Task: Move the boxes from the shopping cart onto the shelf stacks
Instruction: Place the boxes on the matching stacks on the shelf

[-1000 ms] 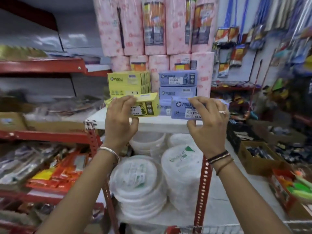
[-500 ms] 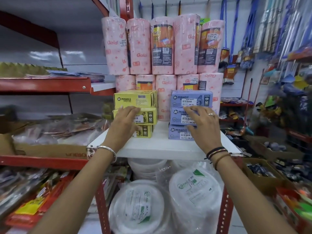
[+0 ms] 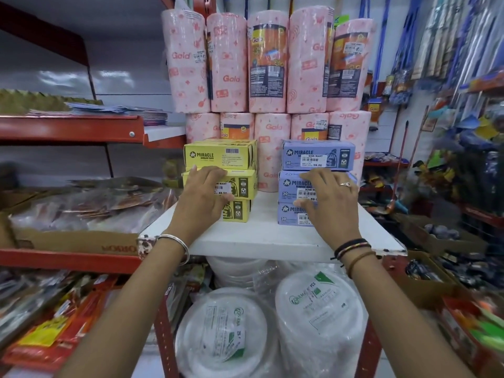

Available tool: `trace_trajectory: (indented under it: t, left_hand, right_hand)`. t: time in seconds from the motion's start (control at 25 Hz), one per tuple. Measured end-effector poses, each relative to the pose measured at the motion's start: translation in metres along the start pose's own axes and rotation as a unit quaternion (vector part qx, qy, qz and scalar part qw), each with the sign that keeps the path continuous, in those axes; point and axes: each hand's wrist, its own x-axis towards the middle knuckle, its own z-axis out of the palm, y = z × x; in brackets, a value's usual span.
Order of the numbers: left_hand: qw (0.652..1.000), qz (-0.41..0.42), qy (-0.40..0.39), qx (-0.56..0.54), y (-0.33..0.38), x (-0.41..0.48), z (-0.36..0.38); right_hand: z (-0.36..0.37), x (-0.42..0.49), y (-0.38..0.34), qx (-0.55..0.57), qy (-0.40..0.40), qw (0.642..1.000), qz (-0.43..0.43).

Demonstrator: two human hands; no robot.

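Observation:
Two stacks of three Miracle garbage-bag boxes stand on the white shelf board [image 3: 261, 237]. The yellow stack [image 3: 218, 156] is on the left, the blue stack [image 3: 317, 156] on the right. My left hand [image 3: 203, 195] lies flat against the front of the middle yellow box [image 3: 244, 185], with its fingertips at the seam under the top box. My right hand [image 3: 327, 203] is spread over the fronts of the middle blue box [image 3: 289, 186] and the bottom blue box [image 3: 286, 215]. Neither hand is closed around a box. The shopping cart is out of view.
Pink Gala rolls [image 3: 267, 64] are stacked two rows high right behind the boxes. Wrapped packs of disposable plates [image 3: 226, 328] fill the shelf below. A cardboard box of packets [image 3: 81, 241] sits on the red shelf at left. Brooms and hanging goods [image 3: 450, 50] crowd the right.
A second ago my left hand held a yellow box and my right a blue one in front of the shelf. Both boxes now sit in their stacks with my hands flat against them.

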Motion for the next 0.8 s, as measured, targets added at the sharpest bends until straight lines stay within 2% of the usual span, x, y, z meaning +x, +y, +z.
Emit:
trace_trajectory:
  t: [0.16,0.24,0.32,0.48,0.6,0.8]
  left_hand:
    - [0.999,-0.014,0.043,0.007,0.023,-0.01,-0.004]
    - [0.995,-0.01,0.095,-0.031,0.048,-0.026,-0.004]
    - [0.99,0.0,0.113,-0.084,0.082,-0.05,0.0]
    - [0.987,0.003,0.072,-0.145,0.157,-0.109,0.031]
    - [0.982,-0.03,0.025,-0.182,0.211,-0.162,0.061]
    - [0.965,-0.096,-0.142,-0.2,0.29,-0.267,0.125]
  right_hand:
    - [-0.016,-0.007,0.0,0.051,-0.011,0.998,-0.018]
    - [-0.03,-0.021,0.004,0.096,0.011,0.995,-0.025]
    - [-0.046,-0.047,0.007,0.146,0.031,0.989,-0.022]
    - [-0.068,-0.122,0.031,0.206,-0.008,0.978,-0.015]
    - [-0.073,-0.186,0.069,0.228,-0.066,0.971,0.039]
    - [-0.076,-0.327,0.141,0.242,-0.221,0.935,0.138]
